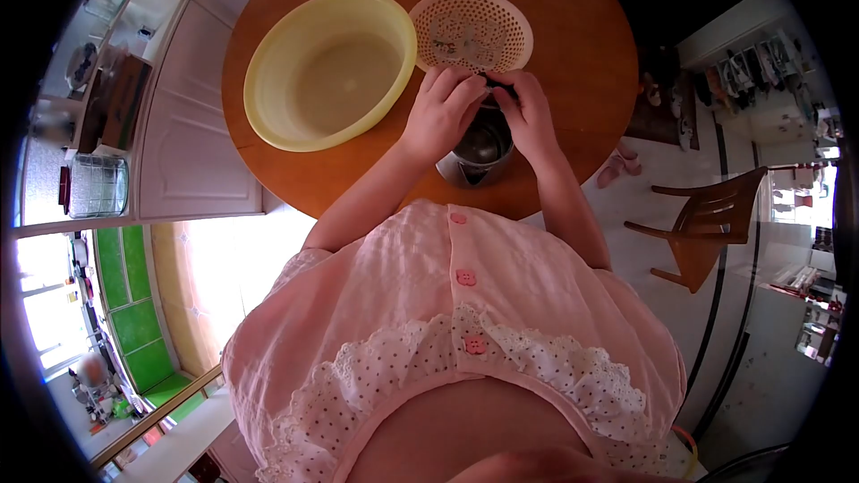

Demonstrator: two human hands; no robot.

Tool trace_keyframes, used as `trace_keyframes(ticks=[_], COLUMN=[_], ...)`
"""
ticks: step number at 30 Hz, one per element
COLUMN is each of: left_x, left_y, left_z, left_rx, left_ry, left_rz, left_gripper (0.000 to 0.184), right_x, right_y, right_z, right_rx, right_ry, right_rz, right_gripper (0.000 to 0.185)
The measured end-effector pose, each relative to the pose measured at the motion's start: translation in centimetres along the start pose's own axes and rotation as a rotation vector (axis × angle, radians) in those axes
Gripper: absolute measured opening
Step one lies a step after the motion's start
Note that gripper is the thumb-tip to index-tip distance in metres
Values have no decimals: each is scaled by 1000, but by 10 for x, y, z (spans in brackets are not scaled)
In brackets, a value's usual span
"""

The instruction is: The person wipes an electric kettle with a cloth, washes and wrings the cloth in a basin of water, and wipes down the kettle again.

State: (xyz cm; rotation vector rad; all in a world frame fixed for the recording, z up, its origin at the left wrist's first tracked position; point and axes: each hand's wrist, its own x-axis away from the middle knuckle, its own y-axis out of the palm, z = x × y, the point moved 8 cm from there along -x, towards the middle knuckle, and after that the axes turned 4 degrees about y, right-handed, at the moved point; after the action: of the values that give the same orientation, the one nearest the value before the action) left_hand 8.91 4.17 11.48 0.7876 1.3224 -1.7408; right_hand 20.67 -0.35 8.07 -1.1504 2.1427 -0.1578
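Note:
My left hand (442,109) and my right hand (526,116) meet over a metal pot (479,171), fingertips pinched close together. Between them shows a small greyish piece with a dark part (488,87), too small to name. The pot stands near the table's front edge, its dark inside partly covered by my hands. Just beyond my fingers sits a pale pink perforated basket (425,22), holding several greyish, translucent pieces (470,38). A wide yellow basin (259,98) with cloudy liquid (349,80) in it is to the left of my left hand.
Everything stands on a round wooden table (582,27). To the right on the floor are a wooden chair (702,224) and a pair of pink slippers (619,165). White cabinets (201,116) line the left side.

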Motion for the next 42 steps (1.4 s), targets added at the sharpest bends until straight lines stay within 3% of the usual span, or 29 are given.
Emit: trace_keyframes(ticks=[15,26,37,42], left_x=[8,2,11,16], left_y=[0,1,4,1], left_z=[6,12,6,0], left_rx=[-29,12,-96,-46], left_ry=[187,161,200,126], left_rz=[-18,-24,-41,42], left_gripper=[23,24,21,21], right_x=[-3,-7,-5,-3], right_y=[0,1,3,2], right_z=[-3,-7,-5,-5], right_rx=[-38,-6,129,123], right_ry=[18,12,-83,-68], right_rz=[-52,5,97,115], right_gripper=[12,33,16,14])
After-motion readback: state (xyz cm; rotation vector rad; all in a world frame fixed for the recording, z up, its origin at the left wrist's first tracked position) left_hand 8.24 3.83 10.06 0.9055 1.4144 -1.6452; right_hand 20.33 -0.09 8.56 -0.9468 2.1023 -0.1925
